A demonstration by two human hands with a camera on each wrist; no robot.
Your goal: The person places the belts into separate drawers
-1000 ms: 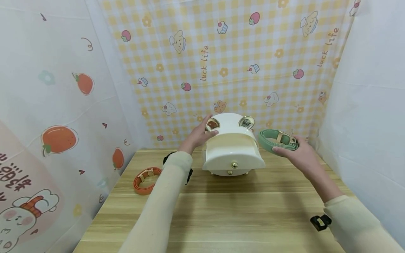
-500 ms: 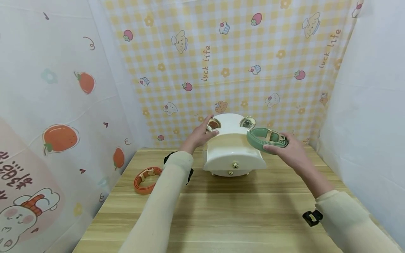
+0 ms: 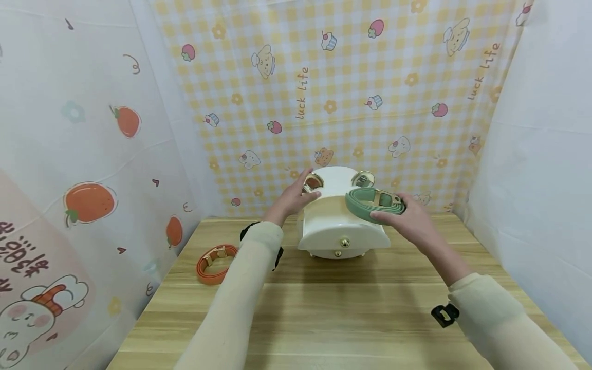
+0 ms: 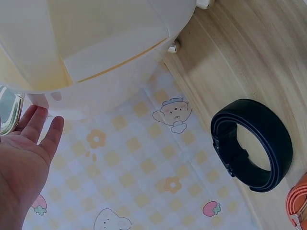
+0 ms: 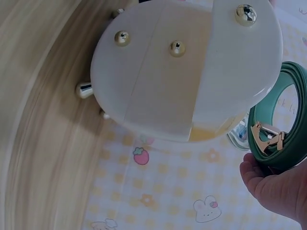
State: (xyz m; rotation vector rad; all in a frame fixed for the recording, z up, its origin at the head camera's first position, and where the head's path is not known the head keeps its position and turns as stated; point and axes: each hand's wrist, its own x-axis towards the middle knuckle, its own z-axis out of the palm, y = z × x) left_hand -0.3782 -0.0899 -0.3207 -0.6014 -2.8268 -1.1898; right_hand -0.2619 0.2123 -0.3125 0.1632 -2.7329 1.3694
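Observation:
A white rounded box with gold knobs and two shiny round ears stands on the table. Its lid is raised, and a pale yellow opening shows below it. My left hand holds the lid by its left side, thumb toward the front beside the left ear. In the left wrist view its fingertips touch the white surface. A coiled green belt with a gold buckle is pinched in my right hand. That belt hangs in the air at the box's upper right front.
On the table's left lies a coiled orange belt, partly behind the left sleeve. The left wrist view also shows a coiled black belt near it. Printed cloth stands behind and at both sides of the wooden table.
My right hand has carried the green belt leftward, from beside the box to in front of its upper right part. The left hand keeps its place on the lid.

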